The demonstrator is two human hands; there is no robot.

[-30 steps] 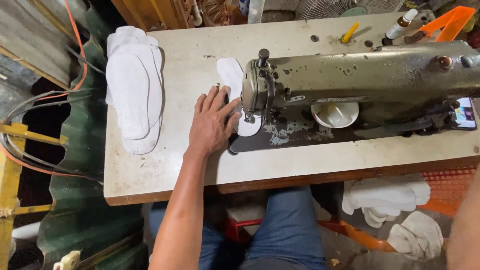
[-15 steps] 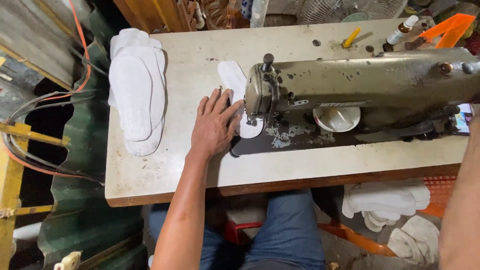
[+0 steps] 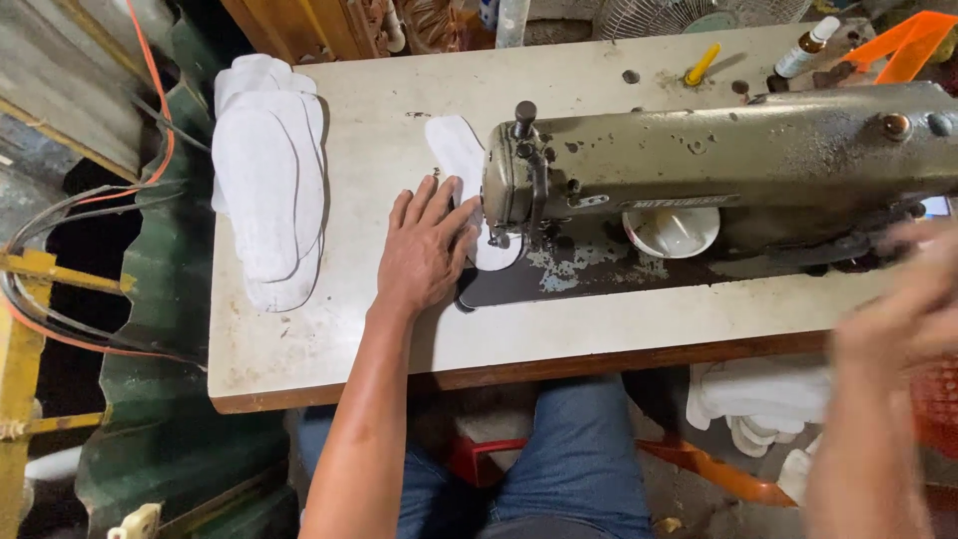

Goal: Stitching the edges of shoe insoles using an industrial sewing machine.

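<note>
The left hand (image 3: 427, 250) lies flat, fingers spread, on a white insole-shaped fabric piece (image 3: 461, 170) beside the worn olive metal sewing machine (image 3: 718, 160); the blurred right hand (image 3: 898, 319) cannot be read.

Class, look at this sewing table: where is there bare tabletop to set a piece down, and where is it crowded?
Bare patches: the front left corner of the table, between the stack of white insoles and the left hand; also the back strip behind the sewing machine. Crowded: the far right corner with the yellow tool and small bottle.
</note>
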